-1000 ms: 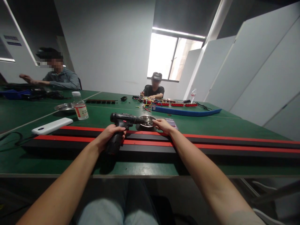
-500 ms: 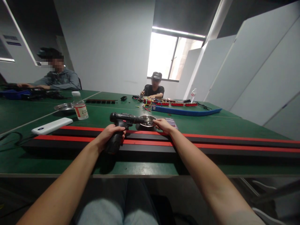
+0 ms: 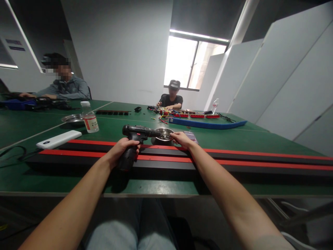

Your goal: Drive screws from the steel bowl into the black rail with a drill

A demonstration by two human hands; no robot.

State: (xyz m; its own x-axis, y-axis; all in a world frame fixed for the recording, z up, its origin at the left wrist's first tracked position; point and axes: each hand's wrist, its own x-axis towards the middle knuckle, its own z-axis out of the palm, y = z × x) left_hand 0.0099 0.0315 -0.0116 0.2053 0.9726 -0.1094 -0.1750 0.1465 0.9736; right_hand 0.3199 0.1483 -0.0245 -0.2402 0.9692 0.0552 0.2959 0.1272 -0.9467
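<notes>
Your left hand (image 3: 124, 148) wraps the black plastic drill (image 3: 137, 131), left of centre; its barrel points right, toward the shiny round metal bowl (image 3: 166, 130) mid-frame. Your right hand (image 3: 181, 139) is nearer the bowl, fingertips at its right rim; I can't tell whether they pinch anything. Long black bars (image 3: 166, 167) with flat red tops run across the frame below.

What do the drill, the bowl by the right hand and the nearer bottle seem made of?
Drill: probably black plastic, matte, given its dull moulded body. Bowl: likely polished steel; its rim shines silver. Bottle: clear, glossy, perhaps plastic; its side is see-through.
</notes>
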